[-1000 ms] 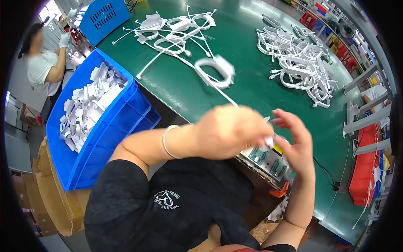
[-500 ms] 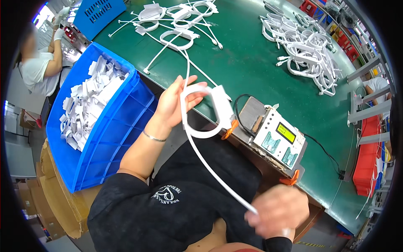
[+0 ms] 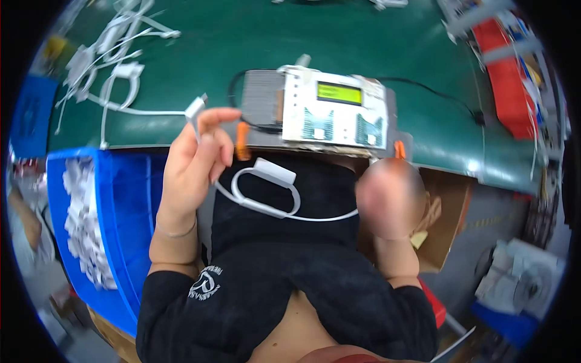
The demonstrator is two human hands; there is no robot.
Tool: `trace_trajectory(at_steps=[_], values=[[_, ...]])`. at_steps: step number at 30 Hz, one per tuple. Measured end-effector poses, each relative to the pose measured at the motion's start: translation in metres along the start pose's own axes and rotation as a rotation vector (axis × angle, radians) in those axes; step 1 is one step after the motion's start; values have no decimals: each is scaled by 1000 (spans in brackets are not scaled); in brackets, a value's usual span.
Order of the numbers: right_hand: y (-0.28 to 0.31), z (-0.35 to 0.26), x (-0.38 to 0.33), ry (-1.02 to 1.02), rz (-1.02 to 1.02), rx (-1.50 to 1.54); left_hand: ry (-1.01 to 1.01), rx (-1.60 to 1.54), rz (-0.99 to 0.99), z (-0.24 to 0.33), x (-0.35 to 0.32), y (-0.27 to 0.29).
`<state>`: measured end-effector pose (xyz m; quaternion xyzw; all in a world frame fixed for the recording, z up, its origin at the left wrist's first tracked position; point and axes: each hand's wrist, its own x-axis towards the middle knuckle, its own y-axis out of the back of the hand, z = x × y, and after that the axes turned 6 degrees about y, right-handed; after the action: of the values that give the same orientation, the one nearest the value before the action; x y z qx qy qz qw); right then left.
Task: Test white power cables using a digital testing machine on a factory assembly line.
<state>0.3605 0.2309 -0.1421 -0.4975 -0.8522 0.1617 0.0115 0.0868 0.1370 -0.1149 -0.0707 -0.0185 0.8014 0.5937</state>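
Observation:
A coiled white cable (image 3: 266, 213) with a white wrap (image 3: 275, 172) around its loop hangs in front of my black shirt. My left hand (image 3: 196, 160) pinches one end, with the white connector (image 3: 195, 109) sticking up above the fingers. The cable's other end runs into my right hand (image 3: 390, 196), which is blurred by motion and hides that end. My right hand is just below the front right corner of a white tester box (image 3: 336, 133) with a lit yellow-green screen (image 3: 339, 93) and two green boards.
Orange clamps (image 3: 242, 142) hold the tester's base at the edge of the green table (image 3: 200, 54). More white cables (image 3: 109, 42) lie at the far left. A blue crate (image 3: 124, 230) of white pieces stands at left, a cardboard box (image 3: 445, 212) at right.
The view has turned toward the tester. My left hand has let go of the loop and now pinches a connector end. My right hand has come up to the tester's front edge.

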Motion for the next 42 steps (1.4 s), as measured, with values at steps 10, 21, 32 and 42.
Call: trace_trajectory(at_steps=[10, 21, 32, 42], values=[[-2, 23, 9, 75, 186, 111, -367, 4, -163, 13, 7, -47], [-9, 15, 16, 62, 163, 14, -585, 1063, -36, -15, 14, -68], [0, 16, 16, 70, 78, -40, -686, 1135, 116, -18, 23, -71], [5, 40, 14, 173, 65, -88, -639, 1134, -9, -10, 24, -68]])
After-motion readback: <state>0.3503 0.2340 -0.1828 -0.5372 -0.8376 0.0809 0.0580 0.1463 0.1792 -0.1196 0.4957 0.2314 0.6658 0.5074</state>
